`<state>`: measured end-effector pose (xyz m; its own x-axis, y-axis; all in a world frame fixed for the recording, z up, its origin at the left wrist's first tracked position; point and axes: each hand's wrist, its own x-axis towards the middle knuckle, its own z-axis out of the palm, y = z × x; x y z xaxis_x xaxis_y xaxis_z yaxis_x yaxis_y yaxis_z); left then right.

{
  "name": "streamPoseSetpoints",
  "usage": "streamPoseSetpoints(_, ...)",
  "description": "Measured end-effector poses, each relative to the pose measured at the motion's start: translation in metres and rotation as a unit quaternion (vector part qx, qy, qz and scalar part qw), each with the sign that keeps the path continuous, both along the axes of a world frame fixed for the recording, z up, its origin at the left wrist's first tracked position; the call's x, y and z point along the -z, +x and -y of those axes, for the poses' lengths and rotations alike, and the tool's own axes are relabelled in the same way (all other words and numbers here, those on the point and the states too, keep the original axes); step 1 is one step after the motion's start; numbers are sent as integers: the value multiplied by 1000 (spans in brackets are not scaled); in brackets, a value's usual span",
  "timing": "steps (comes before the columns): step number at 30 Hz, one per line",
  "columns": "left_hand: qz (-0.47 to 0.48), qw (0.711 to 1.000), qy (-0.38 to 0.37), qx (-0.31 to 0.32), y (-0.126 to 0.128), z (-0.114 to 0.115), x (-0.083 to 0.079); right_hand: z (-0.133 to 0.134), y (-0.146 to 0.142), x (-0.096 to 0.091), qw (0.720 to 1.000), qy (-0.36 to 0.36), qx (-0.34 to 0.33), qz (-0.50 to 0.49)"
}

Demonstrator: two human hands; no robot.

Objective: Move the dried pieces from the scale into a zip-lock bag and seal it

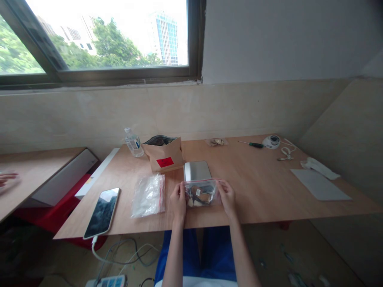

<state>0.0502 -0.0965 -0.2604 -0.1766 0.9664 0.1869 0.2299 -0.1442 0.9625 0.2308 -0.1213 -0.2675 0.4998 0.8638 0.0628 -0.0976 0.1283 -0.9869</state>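
Observation:
Both hands hold a small clear zip bag with brown and dark pieces inside, just above the wooden table's near edge. My left hand grips its left end and my right hand grips its right end. A small metal scale lies directly behind the bag. A brown paper bag with a red label stands open behind that. A stack of empty clear zip bags lies left of my left hand.
A phone on a cable lies at the table's left front. At the back stand a water bottle, a small filled bag, a green screwdriver and a white round device. Grey sheet at right. Another person's hand far left.

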Motion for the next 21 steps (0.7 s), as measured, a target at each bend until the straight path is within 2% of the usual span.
streamPoseSetpoints(4,-30,999,7,9,0,1,-2,-1,0,2,1000,-7,28,0)
streamPoseSetpoints(10,-25,999,33,12,1,-2,-2,-4,2,7,999,-19,43,17)
streamPoseSetpoints(17,22,999,23,-11,0,-5,4,-3,4,12,998,-5,44,37)
streamPoseSetpoints(21,46,999,14,5,-2,-7,10,-3,4,13,997,8,50,58)
